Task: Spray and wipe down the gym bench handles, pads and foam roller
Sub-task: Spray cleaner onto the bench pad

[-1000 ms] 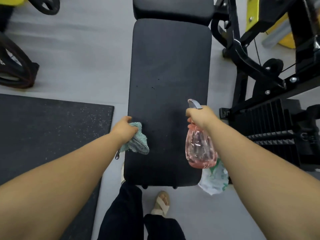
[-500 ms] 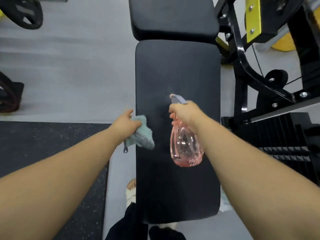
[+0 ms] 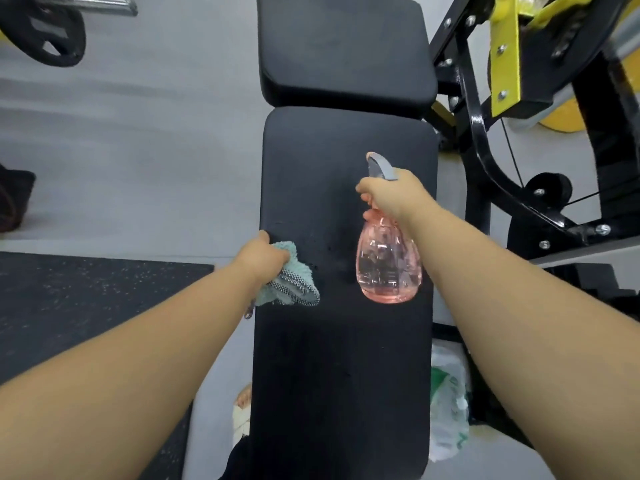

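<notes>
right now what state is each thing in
pink spray bottle: upright, gripped by right hand over the long bench pad
teal cloth: bunched, gripped by left hand at the pad's left edge
long bench pad: scattered dark specks near the cloth
short end pad: neither hand touches it

One wide-angle head cam, facing fwd & down, close above bench pad (image 3: 346,358).

black bench pad (image 3: 346,358) stands on grey floor (image 3: 156,150); a speckled mat (image 3: 86,299) and plastic bag (image 3: 448,393) lie there.
</notes>
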Demonstrator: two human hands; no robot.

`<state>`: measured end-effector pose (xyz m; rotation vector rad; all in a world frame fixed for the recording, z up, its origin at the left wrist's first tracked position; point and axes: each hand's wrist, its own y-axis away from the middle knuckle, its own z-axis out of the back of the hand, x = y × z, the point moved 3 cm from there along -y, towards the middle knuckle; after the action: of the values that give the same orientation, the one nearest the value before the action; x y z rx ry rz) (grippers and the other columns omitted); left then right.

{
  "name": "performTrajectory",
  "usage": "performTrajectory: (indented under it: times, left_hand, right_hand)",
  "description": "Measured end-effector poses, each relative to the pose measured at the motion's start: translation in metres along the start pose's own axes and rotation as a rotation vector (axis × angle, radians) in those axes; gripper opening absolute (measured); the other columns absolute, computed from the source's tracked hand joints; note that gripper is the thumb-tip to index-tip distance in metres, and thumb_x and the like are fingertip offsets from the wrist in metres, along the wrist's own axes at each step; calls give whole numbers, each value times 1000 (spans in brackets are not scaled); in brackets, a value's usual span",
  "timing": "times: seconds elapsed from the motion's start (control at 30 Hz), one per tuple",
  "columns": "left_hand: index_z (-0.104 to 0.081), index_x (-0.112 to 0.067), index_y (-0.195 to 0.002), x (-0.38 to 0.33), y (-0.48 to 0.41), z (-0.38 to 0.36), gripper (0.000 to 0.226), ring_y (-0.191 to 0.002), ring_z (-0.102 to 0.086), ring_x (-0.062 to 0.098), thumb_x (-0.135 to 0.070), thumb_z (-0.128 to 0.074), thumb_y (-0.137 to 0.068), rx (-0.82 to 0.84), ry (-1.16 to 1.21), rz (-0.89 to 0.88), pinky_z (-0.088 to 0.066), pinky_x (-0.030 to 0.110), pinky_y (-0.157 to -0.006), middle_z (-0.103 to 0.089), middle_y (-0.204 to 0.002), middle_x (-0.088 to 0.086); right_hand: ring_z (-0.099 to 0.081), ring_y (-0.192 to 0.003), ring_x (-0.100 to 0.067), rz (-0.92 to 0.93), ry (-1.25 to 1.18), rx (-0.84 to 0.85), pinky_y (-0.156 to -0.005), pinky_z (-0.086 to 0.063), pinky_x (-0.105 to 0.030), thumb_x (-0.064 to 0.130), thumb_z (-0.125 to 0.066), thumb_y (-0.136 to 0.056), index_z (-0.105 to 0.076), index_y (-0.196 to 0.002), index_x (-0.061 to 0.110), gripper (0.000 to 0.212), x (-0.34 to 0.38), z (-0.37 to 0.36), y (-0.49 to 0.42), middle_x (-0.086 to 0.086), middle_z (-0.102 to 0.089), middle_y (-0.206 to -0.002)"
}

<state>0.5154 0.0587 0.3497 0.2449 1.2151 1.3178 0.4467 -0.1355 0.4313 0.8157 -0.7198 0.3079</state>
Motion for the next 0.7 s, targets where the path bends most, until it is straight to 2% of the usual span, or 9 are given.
performTrajectory:
  times: [0.1, 0.17, 0.23, 0.33, 0.4, 0.47, 0.57, 0.63, 0.7]
  left_hand:
    - [-46, -11, -105, -2, -2, -1, 16, -95, -53, 26, -14, -52, -90, -3, 127, 49, -46, 33, -80, -57, -98, 8]
    - [-50, -8, -109, -8, -6, 0, 24, -97, -59, 32, -13, -53, -85, -40, 182, 44, -51, 43, -87, -60, -107, 14]
    - [-46, -8, -120, -19, -10, 1, 38, -101, -59, 35, -14, -50, -83, -67, 132, -10, -51, 46, -88, -54, -121, 16]
    - [-26, -10, -144, -38, -14, 3, 58, -122, -47, 31, -14, -45, -90, -86, -58, -74, -42, 32, -94, -27, -150, 10]
    - [-17, -10, -148, -46, -17, 3, 61, -132, -36, 27, -14, -43, -92, -100, -149, -92, -33, 31, -100, -9, -157, 5]
    - [-20, -8, -146, -52, -19, 2, 59, -136, -30, 29, -13, -43, -93, -101, -199, -97, -31, 33, -104, -8, -156, 7]
    - [-25, -5, -143, -60, -16, -4, 54, -136, -26, 37, -12, -43, -92, -124, -229, -77, -33, 42, -106, -15, -152, 14]
    - [-26, -5, -142, -64, -11, -11, 51, -137, -25, 36, -9, -38, -93, -138, -283, -55, -41, 45, -101, -12, -152, 9]
    - [-21, -7, -145, -65, -9, -17, 53, -134, -30, 33, -9, -36, -94, -142, -308, -36, -47, 45, -93, -2, -156, 3]
  right_hand:
    - [-58, -50, -16, 30, -6, 110, -66, -55, -31, 19, -60, -81, -60, -101, 8, 22, 26, -31, -9, -9, -59, -87]
    - [-58, -53, -18, 35, 1, 152, -74, -56, -35, 17, -57, -81, -59, -94, 8, 16, 37, -49, -15, -9, -59, -82]
    - [-58, -51, -19, 36, -52, 106, -76, -56, -38, 17, -55, -79, -54, -83, 11, 7, 43, -51, -26, -8, -58, -77]
    - [-57, -46, -18, -17, -167, -48, -68, -56, -36, 16, -54, -77, -51, -81, 11, 7, 38, -21, -47, -8, -58, -77]
    - [-55, -45, -16, -55, -193, -89, -56, -56, -29, 13, -53, -79, -53, -92, 7, 14, 27, 9, -56, -9, -54, -76]
    - [-51, -44, -15, -88, -181, -92, -52, -50, -26, 11, -52, -82, -52, -101, 5, 20, 13, 38, -59, -10, -50, -72]
    - [-50, -50, -15, -125, -141, -97, -51, -47, -24, 10, -55, -84, -53, -101, 4, 18, -8, 67, -54, -9, -51, -74]
    - [-52, -52, -16, -150, -113, -91, -49, -49, -23, 9, -55, -85, -54, -102, 3, 18, -22, 73, -46, -10, -53, -75]
    - [-50, -57, -16, -189, -111, -63, -45, -49, -19, 6, -53, -86, -52, -106, 1, 21, -36, 71, -36, -12, -51, -79]
